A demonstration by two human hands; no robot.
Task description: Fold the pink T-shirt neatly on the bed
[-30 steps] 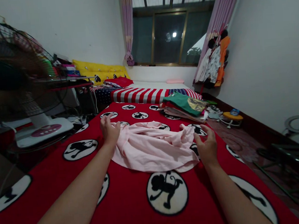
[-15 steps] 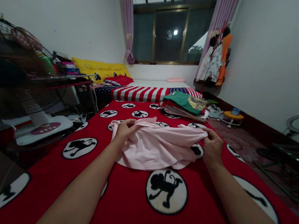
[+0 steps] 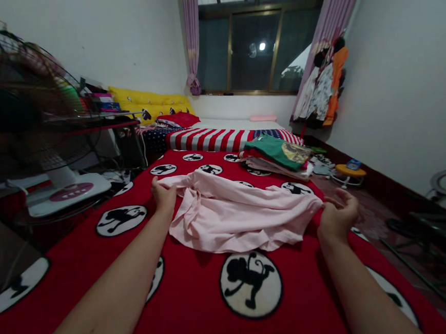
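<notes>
A pale pink garment (image 3: 234, 217), perhaps a shirt, lies wrinkled across the red blanket (image 3: 187, 303) with its near edge loose on the cloth. My left hand (image 3: 164, 193) is closed on the garment's left end. At the opposite end, my right hand (image 3: 338, 212) pinches a corner, its other fingers partly curled. The fabric is pulled fairly taut between both hands, with a bunched fold near the left one.
Beyond the garment sits a stack of folded clothes (image 3: 279, 152), a green one on top. An electric fan (image 3: 66, 192) stands at the left. On the right floor are a yellow stool (image 3: 350, 171) and a dark metal rack (image 3: 444, 227). Clothes (image 3: 323, 87) hang by the window.
My left hand has moved left to the garment's end, and my right hand has moved right. The pink garment is now stretched wider between them.
</notes>
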